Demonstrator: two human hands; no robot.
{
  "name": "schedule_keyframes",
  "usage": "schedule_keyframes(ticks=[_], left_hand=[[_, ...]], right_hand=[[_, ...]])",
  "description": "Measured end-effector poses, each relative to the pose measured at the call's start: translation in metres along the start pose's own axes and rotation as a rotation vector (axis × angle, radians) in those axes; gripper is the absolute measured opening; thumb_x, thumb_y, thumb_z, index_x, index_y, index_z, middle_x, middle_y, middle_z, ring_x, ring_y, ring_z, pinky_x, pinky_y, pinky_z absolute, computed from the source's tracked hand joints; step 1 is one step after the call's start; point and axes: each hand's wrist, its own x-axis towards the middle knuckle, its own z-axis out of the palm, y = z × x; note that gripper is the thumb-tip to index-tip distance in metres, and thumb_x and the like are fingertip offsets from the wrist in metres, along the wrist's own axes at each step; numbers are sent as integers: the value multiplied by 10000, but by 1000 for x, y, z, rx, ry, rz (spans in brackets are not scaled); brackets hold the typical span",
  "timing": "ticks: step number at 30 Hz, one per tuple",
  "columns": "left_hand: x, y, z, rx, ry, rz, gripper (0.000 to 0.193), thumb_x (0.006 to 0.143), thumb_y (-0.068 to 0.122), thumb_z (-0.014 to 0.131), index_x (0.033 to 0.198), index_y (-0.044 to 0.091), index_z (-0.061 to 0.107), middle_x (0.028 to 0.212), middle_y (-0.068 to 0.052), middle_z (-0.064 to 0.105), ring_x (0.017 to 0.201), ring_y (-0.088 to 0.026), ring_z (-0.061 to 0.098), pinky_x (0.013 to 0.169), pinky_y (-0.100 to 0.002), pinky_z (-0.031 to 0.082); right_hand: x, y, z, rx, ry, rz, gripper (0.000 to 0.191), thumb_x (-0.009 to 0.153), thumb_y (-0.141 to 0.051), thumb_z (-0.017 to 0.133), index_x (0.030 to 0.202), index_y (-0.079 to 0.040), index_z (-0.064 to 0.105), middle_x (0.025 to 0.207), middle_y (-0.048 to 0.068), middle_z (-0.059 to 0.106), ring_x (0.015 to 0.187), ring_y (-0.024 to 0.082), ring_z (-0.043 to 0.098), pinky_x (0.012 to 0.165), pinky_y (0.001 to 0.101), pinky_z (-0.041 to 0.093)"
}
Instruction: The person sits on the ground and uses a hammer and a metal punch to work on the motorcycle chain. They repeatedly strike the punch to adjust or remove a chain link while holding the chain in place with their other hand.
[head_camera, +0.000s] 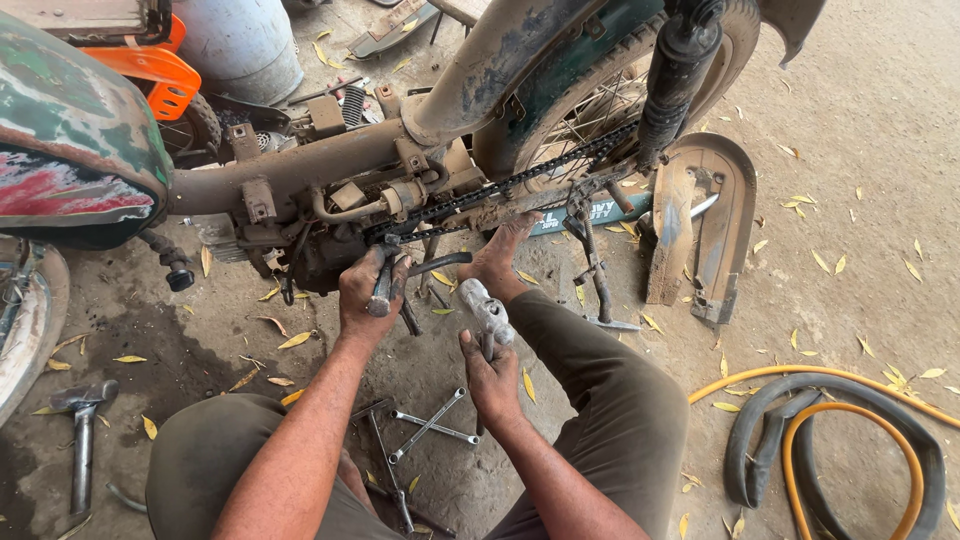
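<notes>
A single head-worn camera looks steeply down and forward from the person's own seated position, so both forearms run up from the bottom edge to the left hand (372, 290) and the right hand (490, 372) near the middle. It sits close to the work: the motorcycle frame (300, 165) and rear wheel (600, 100) cross the upper half, cut off by the top edge, and the person's knees fill the lower corners. The dusty ground (860, 150) stretches away to the right, where coiled hoses (840, 440) lie.
</notes>
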Motion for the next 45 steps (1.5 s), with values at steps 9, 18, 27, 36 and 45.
schedule_keyframes(ticks=[9, 18, 27, 36, 45], left_hand=[[-4, 21, -13, 66, 37, -13, 175, 965, 150, 753, 972, -5, 672, 808, -145, 716, 712, -251, 728, 624, -380, 557], [-29, 33, -57, 183, 170, 99, 147, 1004, 158, 773, 1031, 19, 733, 856, -160, 729, 770, -300, 722, 662, -418, 552], [-35, 45, -94, 126, 274, -69, 156, 1004, 178, 766, 1016, 24, 742, 812, -90, 727, 730, -168, 681, 664, -338, 520], [-12, 55, -92, 186, -109, -6, 222, 936, 231, 799, 1014, 54, 690, 884, -80, 716, 771, -168, 688, 673, -338, 556], [-22, -3, -18, 156, -111, 68, 246, 970, 253, 768, 999, 40, 649, 882, -133, 695, 800, -268, 710, 711, -412, 576]], right_hand=[[-5, -18, 2, 195, 57, 7, 462, 1006, -363, 701, 665, -107, 524, 555, -49, 458, 470, 61, 374, 421, 295, 267], [-22, -55, -21, 665, -193, -181, 372, 1033, -350, 629, 768, -137, 478, 578, -59, 394, 438, 68, 344, 383, 273, 265], [7, -38, -31, 743, -154, 39, 366, 993, -386, 658, 818, -127, 467, 550, -22, 359, 384, 103, 332, 354, 284, 262], [6, -29, -40, 721, -151, 70, 359, 972, -404, 672, 851, -127, 479, 571, -17, 365, 373, 110, 343, 343, 290, 263], [13, -31, -37, 705, -59, 51, 382, 954, -422, 682, 825, -115, 494, 552, -15, 365, 379, 94, 332, 349, 283, 268]])
